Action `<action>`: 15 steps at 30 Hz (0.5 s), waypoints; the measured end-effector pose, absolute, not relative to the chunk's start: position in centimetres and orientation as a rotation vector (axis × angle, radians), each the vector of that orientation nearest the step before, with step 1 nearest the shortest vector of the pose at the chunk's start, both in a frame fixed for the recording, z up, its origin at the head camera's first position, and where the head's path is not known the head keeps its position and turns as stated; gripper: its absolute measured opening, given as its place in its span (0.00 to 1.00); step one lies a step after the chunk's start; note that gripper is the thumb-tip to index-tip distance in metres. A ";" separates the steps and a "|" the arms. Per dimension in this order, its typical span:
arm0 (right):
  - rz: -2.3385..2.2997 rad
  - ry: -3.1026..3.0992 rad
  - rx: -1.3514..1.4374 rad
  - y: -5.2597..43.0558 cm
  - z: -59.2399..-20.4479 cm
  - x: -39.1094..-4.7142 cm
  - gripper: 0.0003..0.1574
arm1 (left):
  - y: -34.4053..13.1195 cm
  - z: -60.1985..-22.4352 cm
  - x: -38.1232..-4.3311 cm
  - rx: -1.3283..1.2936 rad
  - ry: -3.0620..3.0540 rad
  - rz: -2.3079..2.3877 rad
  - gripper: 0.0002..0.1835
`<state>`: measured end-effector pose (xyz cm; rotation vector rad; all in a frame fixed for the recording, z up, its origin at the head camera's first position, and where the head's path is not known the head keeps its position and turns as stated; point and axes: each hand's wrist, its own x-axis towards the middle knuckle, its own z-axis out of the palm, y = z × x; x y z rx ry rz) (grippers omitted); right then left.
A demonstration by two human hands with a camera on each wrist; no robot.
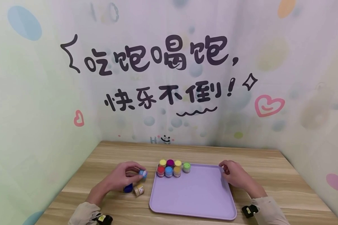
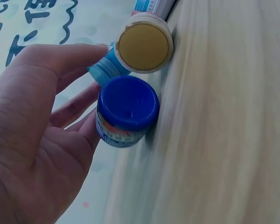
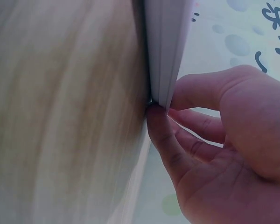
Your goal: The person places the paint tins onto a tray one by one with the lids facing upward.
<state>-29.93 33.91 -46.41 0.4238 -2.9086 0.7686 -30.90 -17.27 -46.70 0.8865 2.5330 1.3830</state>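
Observation:
My left hand (image 1: 125, 175) pinches a small light-blue paint jar (image 1: 142, 174) between thumb and fingers, left of the purple tray (image 1: 194, 200). Close beneath that hand are a dark-blue-lidded jar (image 2: 128, 105) and a jar with a tan lid (image 2: 143, 47); in the head view the tan one (image 1: 138, 189) lies on its side. At the tray's far right corner, my right hand (image 1: 235, 175) holds the rim. The right wrist view shows the thumb and a finger of that hand (image 3: 224, 130) on the tray's edge (image 3: 165, 56).
Several jars stand together in the tray's far left corner, among them a red-lidded jar (image 1: 161, 171), a purple-lidded one (image 1: 170, 163) and a green-lidded one (image 1: 187, 167). The wooden table (image 1: 273, 178) meets a printed curtain (image 1: 169, 125) at the back.

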 end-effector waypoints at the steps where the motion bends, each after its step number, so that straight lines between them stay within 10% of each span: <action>1: 0.771 -2.912 0.422 33.9 -46.4 -29.9 0.19 | -17.1 -46.6 -30.9 0.887 2.545 1.384 0.14; 15: 0.786 -2.920 0.410 33.9 -46.3 -29.9 0.19 | -14.1 -45.5 -31.0 0.982 2.556 1.461 0.13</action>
